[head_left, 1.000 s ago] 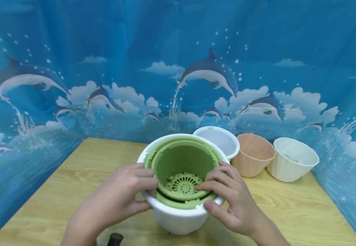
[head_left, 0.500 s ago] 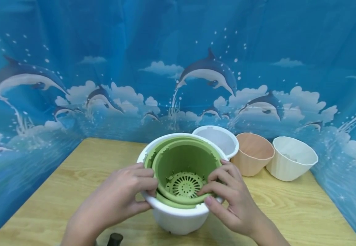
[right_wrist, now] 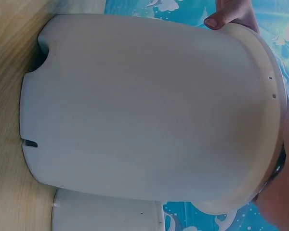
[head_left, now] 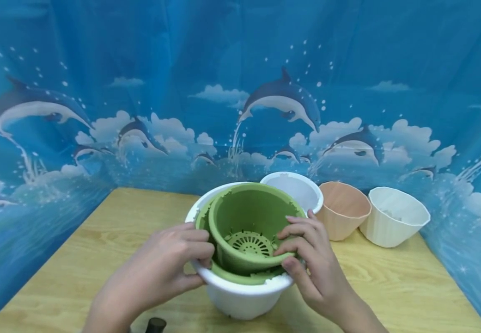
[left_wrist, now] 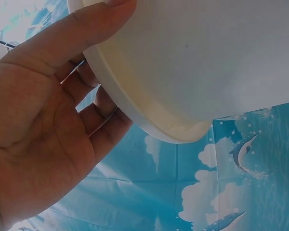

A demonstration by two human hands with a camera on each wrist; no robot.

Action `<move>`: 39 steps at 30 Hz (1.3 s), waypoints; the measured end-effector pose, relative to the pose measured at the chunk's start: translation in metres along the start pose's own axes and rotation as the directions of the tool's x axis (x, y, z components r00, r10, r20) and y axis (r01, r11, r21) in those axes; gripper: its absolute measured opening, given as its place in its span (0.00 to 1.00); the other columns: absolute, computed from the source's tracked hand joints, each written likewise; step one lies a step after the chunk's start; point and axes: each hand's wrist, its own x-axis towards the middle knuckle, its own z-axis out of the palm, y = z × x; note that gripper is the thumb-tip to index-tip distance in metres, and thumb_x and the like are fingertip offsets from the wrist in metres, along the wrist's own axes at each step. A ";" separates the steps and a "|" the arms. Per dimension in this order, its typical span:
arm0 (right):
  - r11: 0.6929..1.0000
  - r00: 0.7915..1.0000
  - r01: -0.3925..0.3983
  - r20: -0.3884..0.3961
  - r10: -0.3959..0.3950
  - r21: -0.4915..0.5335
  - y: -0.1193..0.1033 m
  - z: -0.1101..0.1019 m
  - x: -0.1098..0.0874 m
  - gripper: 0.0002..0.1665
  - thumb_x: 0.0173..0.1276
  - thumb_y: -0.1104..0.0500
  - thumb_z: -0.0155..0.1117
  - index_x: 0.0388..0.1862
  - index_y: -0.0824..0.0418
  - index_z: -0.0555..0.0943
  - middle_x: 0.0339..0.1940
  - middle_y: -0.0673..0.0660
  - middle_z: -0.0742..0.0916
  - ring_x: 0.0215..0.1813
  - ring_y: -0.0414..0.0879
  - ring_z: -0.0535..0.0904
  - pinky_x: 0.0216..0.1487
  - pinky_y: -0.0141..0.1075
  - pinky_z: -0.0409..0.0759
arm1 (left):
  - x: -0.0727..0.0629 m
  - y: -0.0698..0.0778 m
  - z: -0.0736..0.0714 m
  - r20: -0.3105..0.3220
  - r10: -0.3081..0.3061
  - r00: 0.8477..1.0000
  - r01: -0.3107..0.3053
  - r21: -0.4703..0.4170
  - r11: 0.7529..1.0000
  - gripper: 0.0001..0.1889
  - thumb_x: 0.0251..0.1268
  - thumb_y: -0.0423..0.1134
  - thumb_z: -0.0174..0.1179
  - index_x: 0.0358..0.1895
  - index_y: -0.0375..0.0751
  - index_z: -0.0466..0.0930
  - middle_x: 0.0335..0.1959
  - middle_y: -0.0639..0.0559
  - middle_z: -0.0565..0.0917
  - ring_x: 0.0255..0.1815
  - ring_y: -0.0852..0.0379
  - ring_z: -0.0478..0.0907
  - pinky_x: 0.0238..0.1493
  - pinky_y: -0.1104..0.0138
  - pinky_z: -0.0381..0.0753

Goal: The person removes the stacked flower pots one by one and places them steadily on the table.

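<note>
A white flowerpot (head_left: 242,303) with notches in its base stands upright on the table. Nested inside it is a green pot (head_left: 240,279), and within that a smaller green pot (head_left: 252,208) with a slotted bottom, tilted and partly raised. My left hand (head_left: 161,259) grips the rims at the left, fingers curled over inside and thumb under the white lip (left_wrist: 130,103). At the right, my right hand (head_left: 321,261) pinches the smaller green pot's rim, fingers inside and thumb outside. In the right wrist view the white pot (right_wrist: 144,106) hides most of the work.
Behind to the right stand another white pot (head_left: 298,187), a peach faceted pot (head_left: 342,217) and a cream faceted pot (head_left: 394,226) with small pale pieces inside. A dark cylindrical end (head_left: 155,325) shows at the wooden table's (head_left: 78,259) front. A dolphin-print curtain (head_left: 223,129) hangs behind.
The smaller green pot has shifted right and risen, tilting out of the larger green one. My right hand has moved slightly up and right with it; the left hand stays on the rim.
</note>
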 end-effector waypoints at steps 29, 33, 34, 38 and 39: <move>0.986 0.973 0.135 -0.204 -0.112 0.100 -0.001 -0.005 0.011 0.11 0.70 0.56 0.65 0.32 0.63 0.84 0.33 0.57 0.82 0.48 0.51 0.73 0.76 0.47 0.60 | 0.002 0.001 0.002 0.007 0.012 1.000 -0.012 -0.017 1.000 0.17 0.47 0.41 0.77 0.25 0.62 0.74 0.28 0.74 0.70 0.32 0.68 0.67 0.33 0.73 0.74; 0.983 0.966 0.162 -0.216 -0.140 0.091 -0.001 -0.005 0.012 0.11 0.70 0.57 0.65 0.31 0.64 0.84 0.32 0.57 0.82 0.47 0.52 0.73 0.75 0.47 0.61 | 0.001 0.001 0.003 0.005 0.000 1.000 0.001 -0.018 1.000 0.17 0.47 0.40 0.77 0.26 0.63 0.74 0.28 0.74 0.70 0.33 0.69 0.67 0.35 0.73 0.76; 0.981 0.963 0.172 -0.222 -0.149 0.087 0.000 -0.005 0.012 0.11 0.70 0.57 0.65 0.31 0.64 0.84 0.32 0.57 0.82 0.47 0.52 0.73 0.75 0.48 0.62 | 0.001 0.001 0.002 0.005 0.001 1.000 -0.001 -0.020 1.000 0.17 0.47 0.40 0.77 0.26 0.62 0.74 0.28 0.74 0.70 0.32 0.69 0.67 0.34 0.73 0.75; 0.970 0.941 0.227 -0.275 -0.197 0.082 -0.001 -0.005 0.014 0.09 0.66 0.61 0.67 0.29 0.66 0.85 0.30 0.57 0.82 0.44 0.53 0.74 0.73 0.48 0.65 | 0.001 0.001 0.002 0.002 0.010 1.000 -0.010 -0.018 1.000 0.17 0.46 0.41 0.78 0.25 0.61 0.74 0.28 0.73 0.71 0.31 0.68 0.66 0.32 0.73 0.74; 0.968 0.935 0.238 -0.291 -0.206 0.080 -0.001 -0.005 0.015 0.08 0.64 0.62 0.68 0.29 0.67 0.85 0.31 0.57 0.82 0.44 0.53 0.74 0.72 0.48 0.65 | 0.002 0.001 0.002 0.000 0.015 1.000 -0.015 -0.015 1.000 0.17 0.46 0.41 0.78 0.25 0.61 0.75 0.28 0.73 0.71 0.31 0.68 0.66 0.32 0.73 0.74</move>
